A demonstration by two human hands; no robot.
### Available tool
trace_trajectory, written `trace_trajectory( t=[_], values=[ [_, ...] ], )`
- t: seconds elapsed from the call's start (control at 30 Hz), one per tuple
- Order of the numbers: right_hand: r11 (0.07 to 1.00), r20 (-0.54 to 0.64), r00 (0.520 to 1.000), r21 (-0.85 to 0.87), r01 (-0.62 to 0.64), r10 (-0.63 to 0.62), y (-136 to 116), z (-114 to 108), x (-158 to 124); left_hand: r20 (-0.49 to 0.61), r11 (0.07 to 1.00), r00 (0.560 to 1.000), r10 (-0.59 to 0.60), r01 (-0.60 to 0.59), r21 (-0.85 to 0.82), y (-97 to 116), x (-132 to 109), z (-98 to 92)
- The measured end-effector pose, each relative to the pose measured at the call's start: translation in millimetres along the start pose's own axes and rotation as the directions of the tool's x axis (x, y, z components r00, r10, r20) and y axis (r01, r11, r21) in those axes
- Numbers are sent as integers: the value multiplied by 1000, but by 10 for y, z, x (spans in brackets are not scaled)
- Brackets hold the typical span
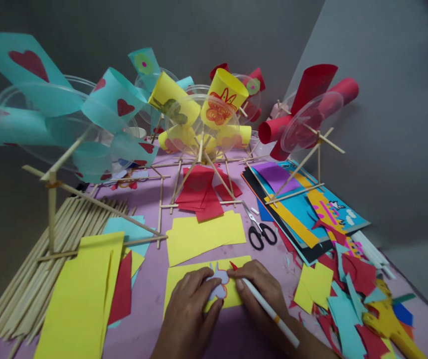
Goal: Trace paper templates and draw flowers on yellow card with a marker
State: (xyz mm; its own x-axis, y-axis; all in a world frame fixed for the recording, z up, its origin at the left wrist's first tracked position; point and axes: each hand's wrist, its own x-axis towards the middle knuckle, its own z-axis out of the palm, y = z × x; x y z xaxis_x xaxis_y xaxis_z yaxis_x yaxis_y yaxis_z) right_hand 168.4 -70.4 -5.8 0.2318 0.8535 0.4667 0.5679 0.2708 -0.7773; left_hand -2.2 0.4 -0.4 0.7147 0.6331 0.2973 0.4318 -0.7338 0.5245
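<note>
My right hand (260, 286) grips a white pen with a red tip (269, 311), its point touching a yellow paper strip (184, 276) near the table's front edge. My left hand (193, 304) lies on the same strip, fingers pressing down a small white cut-out shape (219, 284). A red line runs round part of that shape. The red tip sits at the shape's upper right edge.
Black-handled scissors (260, 229) lie just beyond the strip. More yellow sheets (204, 234), a bundle of wooden sticks (30, 279), paper scraps (352, 294) at right, a coloured paper stack (303, 209), and stick-framed paper windmills (206, 119) across the back crowd the pink table (150, 289).
</note>
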Motion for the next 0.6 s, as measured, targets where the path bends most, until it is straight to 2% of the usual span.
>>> trace_trajectory(
  t=[0.6],
  values=[
    [998, 8, 999, -52, 45, -44, -37, 6, 42, -86, 997, 994, 60, -56, 54, 50, -10, 30]
  ],
)
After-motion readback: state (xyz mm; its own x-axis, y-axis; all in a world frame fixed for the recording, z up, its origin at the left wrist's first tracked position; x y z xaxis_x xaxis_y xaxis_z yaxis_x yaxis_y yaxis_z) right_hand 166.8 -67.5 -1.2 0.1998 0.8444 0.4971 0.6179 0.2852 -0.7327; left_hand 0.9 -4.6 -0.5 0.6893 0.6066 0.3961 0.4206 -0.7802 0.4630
